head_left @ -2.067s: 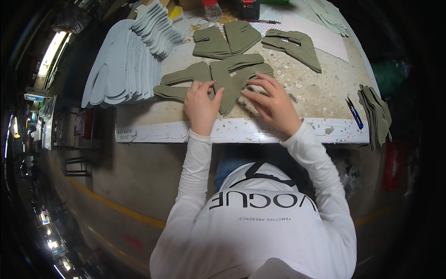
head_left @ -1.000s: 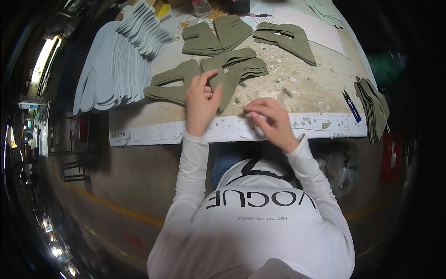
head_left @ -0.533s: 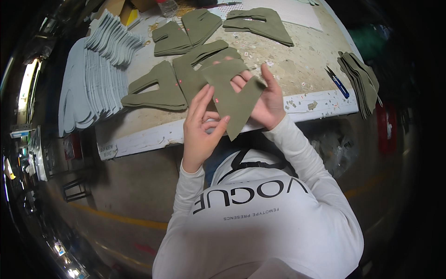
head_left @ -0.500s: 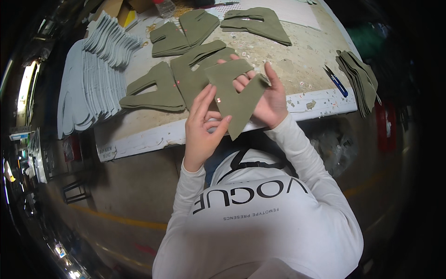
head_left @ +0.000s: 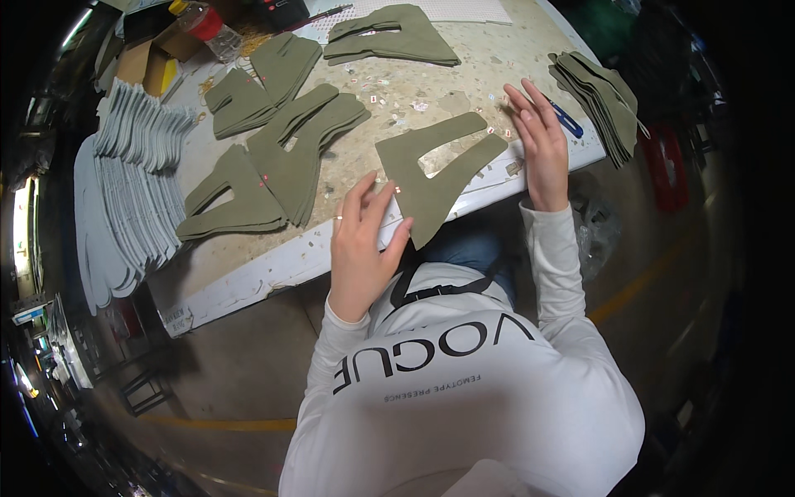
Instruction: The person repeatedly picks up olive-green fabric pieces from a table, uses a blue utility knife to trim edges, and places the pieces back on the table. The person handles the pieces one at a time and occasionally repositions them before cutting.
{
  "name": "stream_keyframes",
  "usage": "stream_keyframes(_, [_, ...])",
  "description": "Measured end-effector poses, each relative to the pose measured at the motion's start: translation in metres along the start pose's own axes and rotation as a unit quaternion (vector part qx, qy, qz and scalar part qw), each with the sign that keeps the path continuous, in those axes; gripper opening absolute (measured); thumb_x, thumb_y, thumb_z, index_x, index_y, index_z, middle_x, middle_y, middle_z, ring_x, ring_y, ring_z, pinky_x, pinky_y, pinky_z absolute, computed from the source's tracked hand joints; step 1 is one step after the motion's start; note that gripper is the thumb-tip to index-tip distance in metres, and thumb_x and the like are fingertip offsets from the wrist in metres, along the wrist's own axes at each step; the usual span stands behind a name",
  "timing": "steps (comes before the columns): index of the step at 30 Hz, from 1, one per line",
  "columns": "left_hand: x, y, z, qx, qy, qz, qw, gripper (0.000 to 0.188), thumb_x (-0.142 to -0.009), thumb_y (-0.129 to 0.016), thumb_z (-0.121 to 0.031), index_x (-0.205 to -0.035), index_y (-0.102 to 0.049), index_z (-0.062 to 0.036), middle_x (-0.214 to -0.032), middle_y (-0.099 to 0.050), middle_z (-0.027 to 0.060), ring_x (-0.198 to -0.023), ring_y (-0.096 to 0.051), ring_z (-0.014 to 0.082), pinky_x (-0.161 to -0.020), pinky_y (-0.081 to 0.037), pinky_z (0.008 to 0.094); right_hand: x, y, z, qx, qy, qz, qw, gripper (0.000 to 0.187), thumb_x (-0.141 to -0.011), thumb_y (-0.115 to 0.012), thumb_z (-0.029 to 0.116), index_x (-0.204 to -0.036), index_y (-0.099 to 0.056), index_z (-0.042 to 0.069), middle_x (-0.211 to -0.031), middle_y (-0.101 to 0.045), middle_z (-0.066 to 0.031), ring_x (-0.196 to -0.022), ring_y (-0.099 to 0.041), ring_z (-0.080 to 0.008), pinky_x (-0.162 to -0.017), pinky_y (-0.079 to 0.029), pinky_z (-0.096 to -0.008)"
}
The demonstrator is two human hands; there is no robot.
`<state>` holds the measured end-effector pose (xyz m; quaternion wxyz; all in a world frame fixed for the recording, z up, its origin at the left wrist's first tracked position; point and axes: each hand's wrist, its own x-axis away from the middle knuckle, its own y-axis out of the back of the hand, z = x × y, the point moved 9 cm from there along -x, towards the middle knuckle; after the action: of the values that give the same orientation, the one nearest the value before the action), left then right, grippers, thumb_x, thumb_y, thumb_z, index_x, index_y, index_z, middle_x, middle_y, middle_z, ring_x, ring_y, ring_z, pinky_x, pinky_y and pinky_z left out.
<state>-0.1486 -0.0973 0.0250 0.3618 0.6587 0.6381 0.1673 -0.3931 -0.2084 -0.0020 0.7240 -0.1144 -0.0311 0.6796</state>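
Note:
A flat olive-green cut fabric piece (head_left: 426, 199) with a forked end lies at the table's front edge, its pointed end reaching over the rim. A tiny printed tag sits on it. My left hand (head_left: 362, 240) is open beside the piece, fingers spread and thumb close to its left edge; whether it touches cannot be made out. My right hand (head_left: 542, 153) hovers open to the right of the forked end, fingers stretched out and nothing in them. Just beyond that hand lies a pair of blue-handled thread snips (head_left: 569, 123), partly covered by it.
Olive fabric stacks lie at left (head_left: 236, 195), centre-left (head_left: 302, 157) and far side (head_left: 406, 41); another stack (head_left: 592, 95) hangs over the right edge. Pale grey stacked pieces (head_left: 137, 211) fill the left end. A bottle (head_left: 211, 33) and cardboard box (head_left: 141, 66) stand behind.
The fabric piece, held up between both hands before, now lies at the table edge. My right hand has let go and moved right. The view has shifted, too.

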Motion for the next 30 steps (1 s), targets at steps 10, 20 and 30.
stream_keyframes(10, [0.0,-0.045,-0.006,-0.163,-0.054,0.116,0.978,0.065,-0.089,-0.064,-0.027,-0.147,-0.039,-0.0111,-0.156,-0.029,0.0079,-0.144,-0.024,0.0352,-0.113,-0.017,0.0623,0.083,-0.068,-0.01,0.675,0.149,0.215,0.69,0.063,-0.094,-0.052,0.043,-0.149,-0.036,0.018,-0.158,-0.027,-0.0026,-0.147,-0.02,-0.031,-0.112,-0.016,-0.0648])
stream_keyframes(20, [-0.039,-0.053,-0.037,0.039,-0.068,0.048,0.996,0.045,-0.082,-0.071,-0.013,-0.121,-0.056,-0.0002,-0.118,-0.053,0.0158,-0.11,-0.051,0.0336,-0.093,-0.043,0.0429,0.005,0.042,0.041,0.608,0.245,-0.045,0.754,0.043,-0.087,-0.066,0.02,-0.128,-0.061,0.008,-0.129,-0.058,-0.016,-0.125,-0.048,-0.0393,-0.106,-0.038,-0.044])
stream_keyframes(30, [-0.06,-0.063,-0.04,-0.013,-0.079,-0.073,0.994,0.021,-0.076,-0.075,-0.011,-0.094,-0.071,-0.0029,-0.088,-0.064,0.0076,-0.073,-0.063,0.0271,-0.068,-0.052,0.0375,-0.008,0.053,0.025,0.572,0.238,-0.069,0.782,0.031,-0.085,-0.069,0.019,-0.114,-0.069,0.007,-0.108,-0.065,-0.0098,-0.098,-0.061,-0.0296,-0.089,-0.045,-0.0396])
